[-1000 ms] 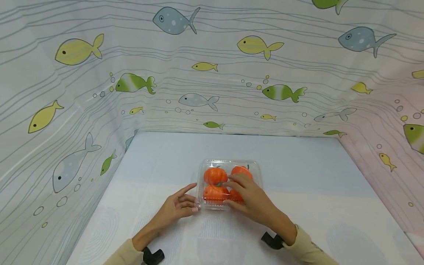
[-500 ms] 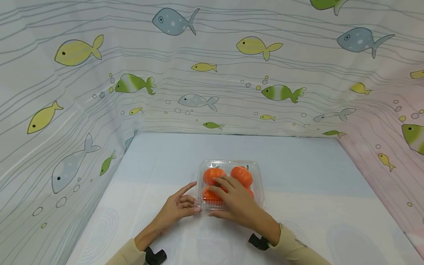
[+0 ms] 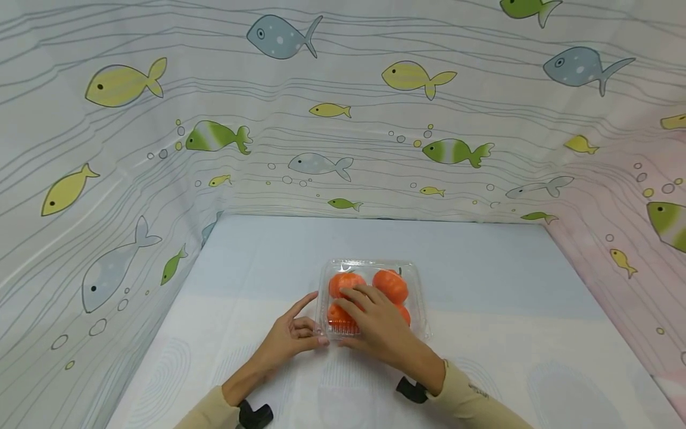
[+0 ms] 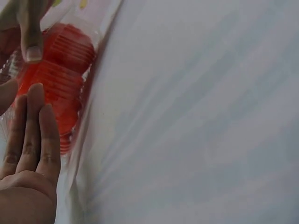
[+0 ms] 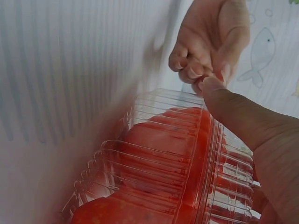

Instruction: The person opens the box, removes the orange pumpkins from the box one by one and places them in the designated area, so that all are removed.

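A clear plastic clamshell box point(image 3: 420, 298) sits mid-table in the head view, its lid down over several orange, ribbed pumpkin-like fruits point(image 3: 390, 287) with green stems. My right hand point(image 3: 383, 325) lies over the front of the lid, fingers gently arched on top and thumb at the front rim. It hides part of the fruits. At the box's front left corner is my left hand point(image 3: 289, 333), index finger stretched along the left side and thumb tip at the corner. The right wrist view shows my right thumb point(image 5: 243, 112) on the rim, close to the left hand's fingertips.
A pale cloth with faint patterns covers the table point(image 3: 482, 262). Fabric walls point(image 3: 375, 131) printed with fish and wavy lines stand behind and on both sides. Black wrist mounts point(image 3: 412, 390) sit beside the beige sleeves point(image 3: 477, 396).
My right hand has slid left and toward me across the lid, uncovering the right-hand fruits. The left hand has shifted slightly right at the corner. The box stays put.
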The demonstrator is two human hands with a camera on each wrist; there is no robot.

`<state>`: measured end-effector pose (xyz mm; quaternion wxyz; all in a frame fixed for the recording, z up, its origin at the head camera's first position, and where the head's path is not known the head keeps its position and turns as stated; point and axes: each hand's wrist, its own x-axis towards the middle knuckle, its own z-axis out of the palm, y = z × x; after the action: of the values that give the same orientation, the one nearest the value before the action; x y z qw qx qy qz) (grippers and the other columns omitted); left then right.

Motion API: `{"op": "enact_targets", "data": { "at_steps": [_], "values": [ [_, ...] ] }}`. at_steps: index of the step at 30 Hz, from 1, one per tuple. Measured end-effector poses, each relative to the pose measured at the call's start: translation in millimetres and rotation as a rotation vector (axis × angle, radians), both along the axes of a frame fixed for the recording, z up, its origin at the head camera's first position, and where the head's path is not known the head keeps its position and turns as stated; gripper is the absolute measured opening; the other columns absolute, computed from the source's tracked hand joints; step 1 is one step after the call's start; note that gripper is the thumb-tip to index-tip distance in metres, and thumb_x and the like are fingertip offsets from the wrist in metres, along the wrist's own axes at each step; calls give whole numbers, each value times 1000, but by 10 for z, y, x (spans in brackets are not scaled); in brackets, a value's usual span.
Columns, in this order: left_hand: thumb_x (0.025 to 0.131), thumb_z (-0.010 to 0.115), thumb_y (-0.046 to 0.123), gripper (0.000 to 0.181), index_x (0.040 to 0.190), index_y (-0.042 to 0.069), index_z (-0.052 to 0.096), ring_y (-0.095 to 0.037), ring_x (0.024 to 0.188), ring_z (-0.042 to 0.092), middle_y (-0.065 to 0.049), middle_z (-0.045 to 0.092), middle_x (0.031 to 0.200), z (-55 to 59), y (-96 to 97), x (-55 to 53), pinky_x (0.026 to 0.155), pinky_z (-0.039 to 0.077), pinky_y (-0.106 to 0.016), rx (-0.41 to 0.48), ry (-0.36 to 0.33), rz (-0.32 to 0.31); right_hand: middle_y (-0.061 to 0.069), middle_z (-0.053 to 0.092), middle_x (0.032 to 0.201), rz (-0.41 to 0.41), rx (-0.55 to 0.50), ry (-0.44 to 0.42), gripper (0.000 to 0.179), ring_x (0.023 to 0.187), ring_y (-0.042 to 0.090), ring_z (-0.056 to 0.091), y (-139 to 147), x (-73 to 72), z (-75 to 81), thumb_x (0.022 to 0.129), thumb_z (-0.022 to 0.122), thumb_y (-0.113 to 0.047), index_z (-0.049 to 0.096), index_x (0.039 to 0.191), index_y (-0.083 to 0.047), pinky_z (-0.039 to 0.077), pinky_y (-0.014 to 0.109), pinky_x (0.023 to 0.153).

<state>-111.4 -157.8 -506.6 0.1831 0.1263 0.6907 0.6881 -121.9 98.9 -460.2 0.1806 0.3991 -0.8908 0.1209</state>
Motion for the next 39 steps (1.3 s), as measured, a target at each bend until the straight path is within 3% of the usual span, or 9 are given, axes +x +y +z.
{"op": "enact_targets", "data": {
  "at_steps": [12, 24, 31, 39],
  "values": [
    [85, 85, 6, 86, 155, 16, 37, -23, 89, 73, -13, 69, 97, 16, 39, -35, 85, 60, -36, 35, -77, 39, 7, 65, 134, 20, -27, 64, 69, 126, 28, 55, 7, -45, -32, 77, 89, -49, 67, 132, -15, 43, 47, 112],
    [90, 74, -1, 78, 155, 14, 34, -30, 89, 75, -6, 63, 84, 10, 93, -35, 92, 58, -43, 189, -215, 99, 8, 67, 132, 25, -3, 107, 62, 122, 29, 57, -23, -57, -29, 81, 87, -47, 69, 131, -16, 50, 44, 106],
    [93, 74, 3, 80, 158, 18, 29, -29, 92, 75, -7, 65, 89, 11, 80, -16, 94, 57, -42, 197, -196, 64, 8, 67, 132, 39, -34, 119, 61, 121, 32, 59, -8, -77, -11, 81, 87, -48, 70, 129, -15, 59, 41, 91],
    [96, 71, 2, 81, 159, 17, 24, -28, 93, 74, -9, 66, 93, 24, 50, -20, 94, 57, -43, 218, -143, -2, 9, 67, 133, 59, -88, 79, 59, 123, 32, 60, 21, -84, -2, 84, 83, -49, 70, 130, -14, 59, 40, 90]
  ]
}}
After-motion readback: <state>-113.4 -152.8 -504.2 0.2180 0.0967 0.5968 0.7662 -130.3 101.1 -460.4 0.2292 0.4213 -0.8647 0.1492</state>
